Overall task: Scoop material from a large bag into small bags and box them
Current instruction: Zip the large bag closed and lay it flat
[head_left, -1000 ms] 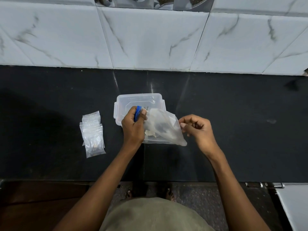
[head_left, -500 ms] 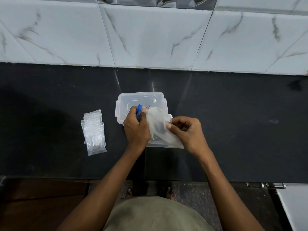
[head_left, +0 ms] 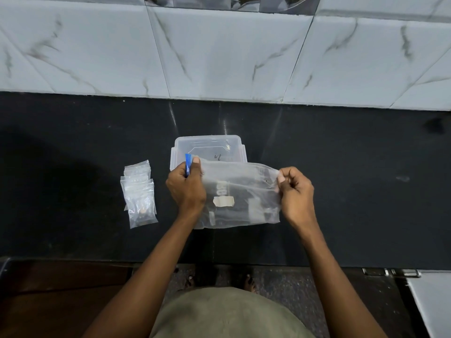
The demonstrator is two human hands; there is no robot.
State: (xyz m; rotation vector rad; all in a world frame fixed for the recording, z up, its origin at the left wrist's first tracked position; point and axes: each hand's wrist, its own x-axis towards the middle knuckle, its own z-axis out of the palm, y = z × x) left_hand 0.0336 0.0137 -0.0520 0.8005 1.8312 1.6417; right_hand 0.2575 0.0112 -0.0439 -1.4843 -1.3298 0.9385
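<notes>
Head view: large bag [head_left: 240,196] stretched between pinching left hand [head_left: 186,189] and right hand [head_left: 296,193], left also gripping perhaps a blue scoop [head_left: 188,164].

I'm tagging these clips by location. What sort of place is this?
Probably a home kitchen counter: a polished black stone counter against a wall of white marbled tiles, with a clear plastic box on it.

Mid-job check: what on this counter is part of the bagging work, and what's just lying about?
In the job:
large bag, held by left hand and right hand
blue scoop
small bags
clear box

Lying about:
nothing that shows on the counter
</notes>
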